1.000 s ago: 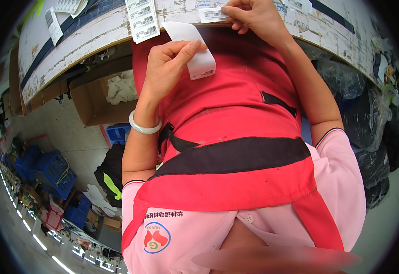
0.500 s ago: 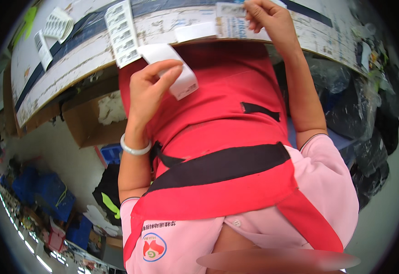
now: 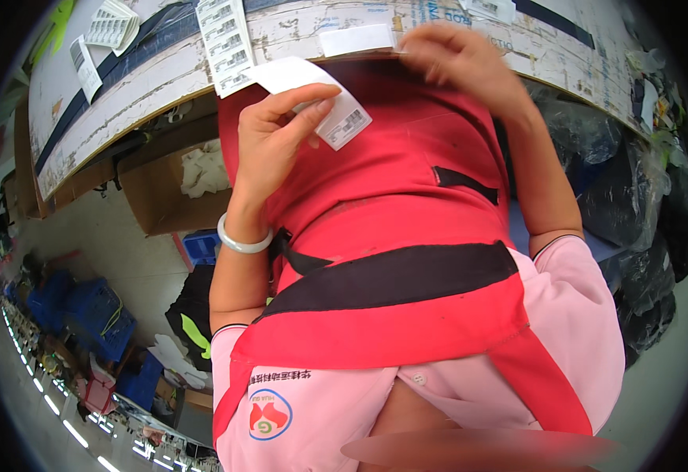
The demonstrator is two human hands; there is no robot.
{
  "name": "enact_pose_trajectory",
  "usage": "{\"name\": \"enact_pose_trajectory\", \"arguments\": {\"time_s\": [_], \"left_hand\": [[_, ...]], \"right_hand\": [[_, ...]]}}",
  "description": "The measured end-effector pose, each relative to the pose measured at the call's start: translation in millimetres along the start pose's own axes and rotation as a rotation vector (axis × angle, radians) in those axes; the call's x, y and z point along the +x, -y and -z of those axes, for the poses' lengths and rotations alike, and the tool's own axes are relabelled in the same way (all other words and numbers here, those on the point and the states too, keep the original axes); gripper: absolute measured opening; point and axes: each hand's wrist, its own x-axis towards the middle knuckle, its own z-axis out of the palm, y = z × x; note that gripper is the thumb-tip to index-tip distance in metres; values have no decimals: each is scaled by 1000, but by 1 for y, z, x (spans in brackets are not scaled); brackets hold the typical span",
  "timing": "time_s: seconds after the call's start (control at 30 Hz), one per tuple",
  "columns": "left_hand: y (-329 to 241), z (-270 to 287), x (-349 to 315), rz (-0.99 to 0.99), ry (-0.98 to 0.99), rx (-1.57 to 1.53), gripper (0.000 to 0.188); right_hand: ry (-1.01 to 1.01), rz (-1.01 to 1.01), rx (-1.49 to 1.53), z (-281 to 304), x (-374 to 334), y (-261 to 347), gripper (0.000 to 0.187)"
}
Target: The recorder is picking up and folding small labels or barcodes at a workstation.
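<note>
My left hand (image 3: 281, 138) pinches a white strip of printed labels (image 3: 348, 126) between thumb and fingertips. The strip's free end, with black print on it, hangs over my red apron (image 3: 391, 173); its other end reaches up to the table edge. To its right, my right hand (image 3: 462, 67) is over the table's front edge, fingers bent and smeared by motion, so whether they hold anything cannot be told. A blank white strip (image 3: 356, 38) lies on the table between the hands. Left of it is a longer sheet of printed labels (image 3: 226, 47).
The worn white table (image 3: 147, 82) spans the top, with dark bands across it. More labels (image 3: 112, 27) lie at its far left, and a small pile (image 3: 490, 9) at the back right. Below stand a cardboard box (image 3: 163, 193) and blue crates (image 3: 96, 318). Plastic-wrapped dark bundles (image 3: 619, 189) sit at right.
My right hand has come down from the back of the table toward the left hand. The view has shifted slightly; my left hand still pinches the label strip.
</note>
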Motion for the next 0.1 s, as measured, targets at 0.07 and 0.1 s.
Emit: {"name": "enact_pose_trajectory", "arguments": {"time_s": [0.07,0.1], "left_hand": [[0,1,5,-48,7,6,17],[3,1,8,-66,1,-28,17]], "right_hand": [[308,-44,61,-28,-4,16,21],[354,34,-4,-40,-6,7,19]]}}
